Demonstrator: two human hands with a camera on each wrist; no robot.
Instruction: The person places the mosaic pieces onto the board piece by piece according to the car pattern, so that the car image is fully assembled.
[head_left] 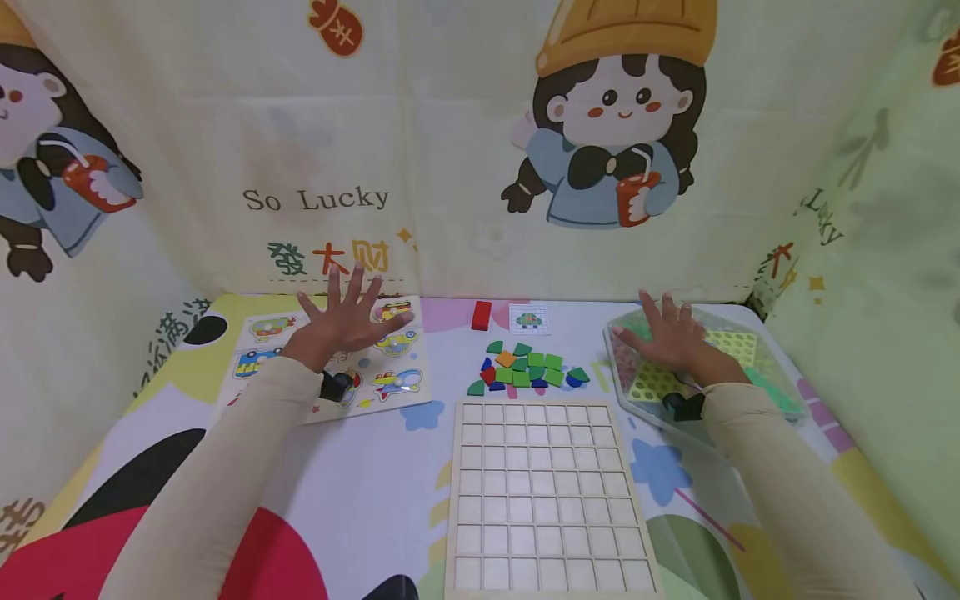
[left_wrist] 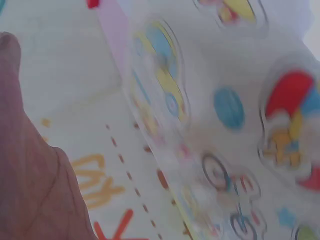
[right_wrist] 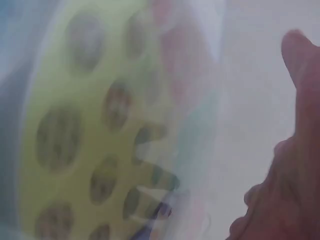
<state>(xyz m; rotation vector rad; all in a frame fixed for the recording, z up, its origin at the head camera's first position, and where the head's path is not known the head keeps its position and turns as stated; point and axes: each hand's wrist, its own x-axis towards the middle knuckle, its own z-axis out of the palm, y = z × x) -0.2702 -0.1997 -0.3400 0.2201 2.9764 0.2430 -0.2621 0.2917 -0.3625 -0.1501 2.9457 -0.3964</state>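
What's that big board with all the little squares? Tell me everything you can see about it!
The grid board is a pale tan, nearly rectangular frame, wooden-looking, with thin raised strips dividing it into rows of squares, seven across. Each square shows a whitish floor. It lies flat, face up, on the patterned tabletop, its near edge at the bottom of the head view. Just beyond its far edge are small coloured pieces. The left hand and right hand are both away from it.

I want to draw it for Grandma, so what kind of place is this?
It looks like a corner for play, though I can't tell in which room. There's a vehicle puzzle, small coloured pieces and a backdrop printed with cartoon figures.
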